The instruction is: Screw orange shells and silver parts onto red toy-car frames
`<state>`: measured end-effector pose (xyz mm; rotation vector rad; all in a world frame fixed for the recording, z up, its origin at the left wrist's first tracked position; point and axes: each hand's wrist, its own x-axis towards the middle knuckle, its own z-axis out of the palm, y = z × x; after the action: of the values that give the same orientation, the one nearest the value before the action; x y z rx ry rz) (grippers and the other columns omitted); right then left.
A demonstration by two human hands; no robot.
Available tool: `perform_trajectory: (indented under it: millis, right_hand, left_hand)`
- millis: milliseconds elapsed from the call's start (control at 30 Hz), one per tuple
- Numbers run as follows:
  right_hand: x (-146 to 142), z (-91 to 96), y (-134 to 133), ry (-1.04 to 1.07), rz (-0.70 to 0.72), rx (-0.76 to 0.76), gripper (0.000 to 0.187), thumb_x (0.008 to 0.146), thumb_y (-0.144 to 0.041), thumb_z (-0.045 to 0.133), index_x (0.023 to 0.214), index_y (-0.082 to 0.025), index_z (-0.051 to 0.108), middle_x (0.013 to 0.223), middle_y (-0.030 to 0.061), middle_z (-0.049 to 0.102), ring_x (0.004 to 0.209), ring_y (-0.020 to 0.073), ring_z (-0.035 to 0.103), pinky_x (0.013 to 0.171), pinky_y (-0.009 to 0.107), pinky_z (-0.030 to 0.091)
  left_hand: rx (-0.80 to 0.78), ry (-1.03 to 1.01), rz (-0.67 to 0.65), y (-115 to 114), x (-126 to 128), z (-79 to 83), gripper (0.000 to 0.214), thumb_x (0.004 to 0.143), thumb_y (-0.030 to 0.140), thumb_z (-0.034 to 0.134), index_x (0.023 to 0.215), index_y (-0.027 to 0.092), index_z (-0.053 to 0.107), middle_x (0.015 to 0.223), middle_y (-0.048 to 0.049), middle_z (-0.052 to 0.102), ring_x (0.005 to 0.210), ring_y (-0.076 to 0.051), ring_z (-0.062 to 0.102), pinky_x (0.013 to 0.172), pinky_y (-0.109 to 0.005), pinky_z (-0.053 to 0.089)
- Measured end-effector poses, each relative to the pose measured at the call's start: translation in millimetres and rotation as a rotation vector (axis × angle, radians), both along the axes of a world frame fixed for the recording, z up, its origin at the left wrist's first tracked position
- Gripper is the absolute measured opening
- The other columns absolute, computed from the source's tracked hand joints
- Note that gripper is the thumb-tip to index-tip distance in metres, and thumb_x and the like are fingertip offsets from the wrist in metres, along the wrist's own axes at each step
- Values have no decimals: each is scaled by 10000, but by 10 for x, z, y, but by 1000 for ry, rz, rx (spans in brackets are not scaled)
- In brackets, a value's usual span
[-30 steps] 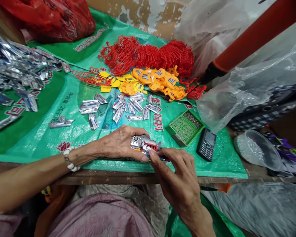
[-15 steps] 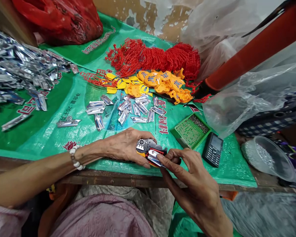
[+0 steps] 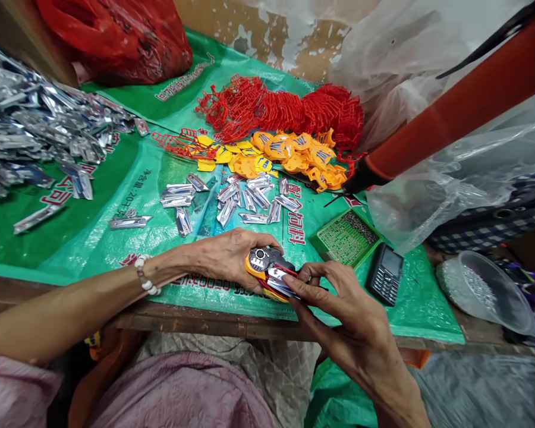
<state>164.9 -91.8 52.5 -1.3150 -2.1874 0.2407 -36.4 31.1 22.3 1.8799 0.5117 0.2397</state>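
Both hands meet on a small toy piece (image 3: 271,272) of silver, orange and red plastic, held just above the near edge of the green woven sheet (image 3: 116,178). My left hand (image 3: 225,257), with a white bead bracelet on its wrist, grips the piece from the left. My right hand (image 3: 339,309) pinches its right end with thumb and forefinger. Loose silver plastic parts (image 3: 232,199) lie in a scatter just beyond the hands. Farther back sit orange-yellow round parts (image 3: 289,154) and a heap of red plastic frames (image 3: 280,107).
A large pile of silver parts (image 3: 35,131) fills the left. A green tray of tiny screws (image 3: 345,236) and a black keypad phone (image 3: 384,273) lie right of the hands. A clear bowl (image 3: 481,291), clear plastic bags (image 3: 450,178), a red bag (image 3: 116,35) and an orange tube (image 3: 463,95) surround them.
The toy piece has been turned in my hands, so its orange side with the round silver disc now faces up. My right fingers have shifted along its right end.
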Motion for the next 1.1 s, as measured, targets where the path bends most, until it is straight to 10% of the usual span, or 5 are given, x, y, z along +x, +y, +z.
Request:
perform_trajectory:
  millis: [400,633,867,1100]
  right_hand:
    - [19,64,47,77,0,-46,329,884,-86,594,1151,-270,648,993,44,616,923,173,606,760,343,516]
    - [228,82,-16,234,-153,-84,386,843,-100,674,1178,-291,665,1018,18,610,945,130,617,806,266,502]
    - [318,53,2,256,-246,-49,360,839,-139,693,1173,-272,671,996,31,645,912,146,635,780,280,531]
    - [276,34,53,219,-254,-23,307,830,-137,683,1121,-234,700,952,53,677,870,173,664,741,313,571]
  left_hand:
    - [-54,-21,31,-13,5,-4,386,699,236,805,1045,157,651,819,32,655,718,-135,597,575,-194,452]
    - [302,-192,119,2,-10,-79,301,869,335,678,1082,124,644,959,-66,709,901,-216,655,792,-342,546]
    - [1235,-236,-16,-70,-85,-96,356,970,374,551,1167,86,620,1256,-146,658,1145,-288,584,976,-445,497]
    - [1048,-71,417,-14,-24,-94,452,941,288,581,1356,150,471,1339,-162,546,1228,-303,496,1017,-536,451]
